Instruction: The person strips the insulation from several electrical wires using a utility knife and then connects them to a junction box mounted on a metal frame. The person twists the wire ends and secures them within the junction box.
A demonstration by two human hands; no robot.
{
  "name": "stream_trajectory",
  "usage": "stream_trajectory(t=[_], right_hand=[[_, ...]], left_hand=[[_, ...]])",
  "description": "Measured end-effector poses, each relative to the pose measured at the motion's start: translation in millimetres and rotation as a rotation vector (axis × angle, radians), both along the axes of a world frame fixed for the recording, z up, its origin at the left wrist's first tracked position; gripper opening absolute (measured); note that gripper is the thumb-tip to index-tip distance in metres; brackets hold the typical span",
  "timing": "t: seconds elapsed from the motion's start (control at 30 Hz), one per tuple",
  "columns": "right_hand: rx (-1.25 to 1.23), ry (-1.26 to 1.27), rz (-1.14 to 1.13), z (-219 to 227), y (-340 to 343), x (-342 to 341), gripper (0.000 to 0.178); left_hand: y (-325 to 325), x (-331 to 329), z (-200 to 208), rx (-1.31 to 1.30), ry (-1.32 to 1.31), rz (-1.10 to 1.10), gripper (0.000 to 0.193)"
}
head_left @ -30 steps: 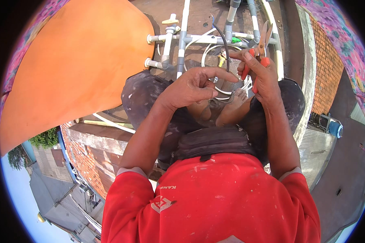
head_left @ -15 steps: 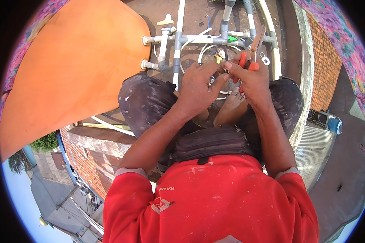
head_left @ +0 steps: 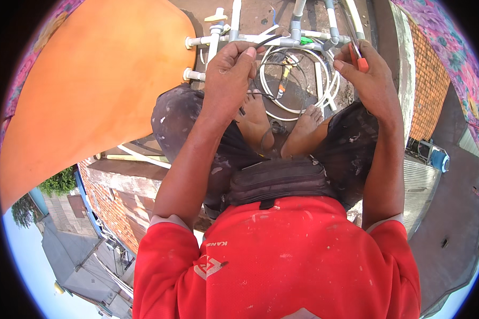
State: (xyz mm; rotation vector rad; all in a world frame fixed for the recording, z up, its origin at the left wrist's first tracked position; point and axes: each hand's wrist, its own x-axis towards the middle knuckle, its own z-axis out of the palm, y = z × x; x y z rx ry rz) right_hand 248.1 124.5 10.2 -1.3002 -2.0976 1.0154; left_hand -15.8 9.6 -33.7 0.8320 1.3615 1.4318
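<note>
My left hand (head_left: 228, 80) pinches a black cable (head_left: 271, 40) between thumb and fingers. One end of the cable sticks out past the fingertips over the pipes, and thin black strands hang beneath the hand. Farther right, my right hand (head_left: 377, 85) is closed around a pair of scissors with red-orange handles (head_left: 362, 65). Their blades point away from me, near a white pipe. Between my hands, on the ground, lie a coil of white tubing (head_left: 264, 77) and a slim yellow-and-orange object (head_left: 283, 84) whose kind I cannot make out.
White and grey pipes (head_left: 234, 21) run across the far side, with a cream-handled valve (head_left: 216, 18). A large orange tank (head_left: 101, 80) stands at the left. My bare feet (head_left: 306, 127) flank the coil. A raised ledge (head_left: 404, 64) borders the right, beside a tiled roof (head_left: 431, 74).
My hands have moved apart: the left went left and away from me with the cable, the right went right with the scissors. The ground between them now shows.
</note>
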Motion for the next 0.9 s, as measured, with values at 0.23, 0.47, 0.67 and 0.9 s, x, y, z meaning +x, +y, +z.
stream_trajectory(t=[0.23,0.47,0.67,0.9], right_hand=[[-0.047,-0.693,-0.020,-35.2,90.2,104.8,0.038],[-0.279,-0.804,0.181,-241.4,51.7,145.9,0.028],[0.025,-0.852,0.380,-282.1,43.8,60.5,0.022],[0.568,-0.379,0.859,-310.4,58.8,-42.9,0.028]], left_hand=[[-1.8,-9.3,13.0,-0.021,0.148,0.092,0.022],[13.2,-33.7,36.8,-0.108,0.513,-0.056,0.022],[28.9,-56.1,9.4,-0.169,0.650,-0.108,0.029],[42.8,-34.3,-7.0,-0.172,0.565,-0.071,0.028]])
